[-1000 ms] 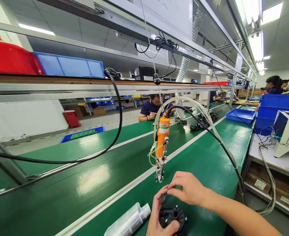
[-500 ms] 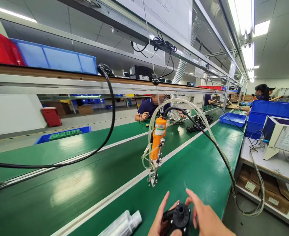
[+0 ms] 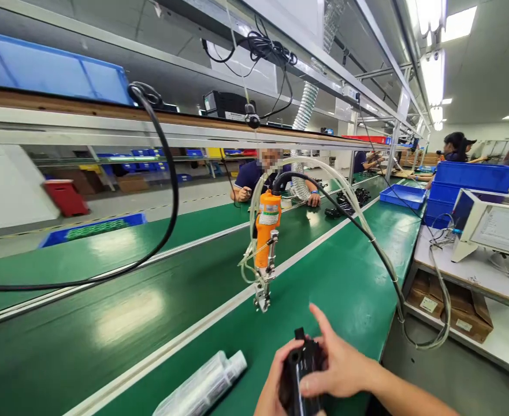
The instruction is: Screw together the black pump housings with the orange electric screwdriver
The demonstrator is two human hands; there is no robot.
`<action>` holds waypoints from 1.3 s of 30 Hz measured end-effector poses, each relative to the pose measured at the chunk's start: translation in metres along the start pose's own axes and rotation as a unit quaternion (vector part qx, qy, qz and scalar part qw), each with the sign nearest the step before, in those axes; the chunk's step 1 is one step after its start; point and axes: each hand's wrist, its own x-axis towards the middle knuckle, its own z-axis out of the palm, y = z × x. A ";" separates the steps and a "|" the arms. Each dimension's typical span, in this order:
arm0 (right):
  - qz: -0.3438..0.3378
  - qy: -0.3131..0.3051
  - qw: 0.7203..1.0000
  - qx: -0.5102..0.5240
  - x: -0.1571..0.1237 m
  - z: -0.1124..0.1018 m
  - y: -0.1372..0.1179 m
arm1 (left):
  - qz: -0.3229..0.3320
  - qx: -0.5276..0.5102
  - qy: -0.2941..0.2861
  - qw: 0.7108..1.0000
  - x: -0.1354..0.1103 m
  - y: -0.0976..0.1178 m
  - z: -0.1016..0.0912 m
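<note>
Both my hands hold a black round plastic part point(image 3: 300, 370) at the bottom of the view, turned on its edge above the green belt point(image 3: 341, 277). My left hand point(image 3: 271, 387) cups it from below and the left. My right hand point(image 3: 338, 364) grips it from the right, thumb across its face and forefinger stretched up. An orange electric screwdriver point(image 3: 266, 242) hangs by cable and clear tubes just beyond my hands, its tip a little above the belt.
A clear plastic bag with white tubes point(image 3: 206, 384) lies on the belt to the left. A person point(image 3: 263, 176) sits across the line. Blue bins point(image 3: 475, 176), a tilted white device point(image 3: 492, 228) and cardboard boxes point(image 3: 449, 300) stand at the right. A black cable point(image 3: 159, 173) loops from the shelf.
The black part has been turned from lying flat to standing on its edge, and my right hand has closed around it. The view has shifted left and down a little.
</note>
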 end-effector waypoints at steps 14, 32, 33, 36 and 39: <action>0.035 0.032 0.992 0.114 -0.012 0.021 -0.020 | -0.019 -0.019 -0.047 0.999 0.000 0.013 -0.006; -0.040 0.104 0.990 -0.087 -0.015 0.018 -0.022 | -0.017 -0.035 -0.049 0.998 0.001 0.019 -0.002; -0.048 0.120 0.984 -0.123 -0.016 0.015 -0.023 | -0.015 -0.037 -0.051 0.998 0.000 0.019 -0.002; -0.033 0.132 0.971 -0.195 -0.018 0.007 -0.025 | 0.002 -0.031 -0.050 0.998 0.000 0.017 -0.004; 0.014 0.079 0.981 -0.176 -0.014 0.010 -0.019 | 0.027 0.036 -0.047 0.998 -0.001 0.011 -0.006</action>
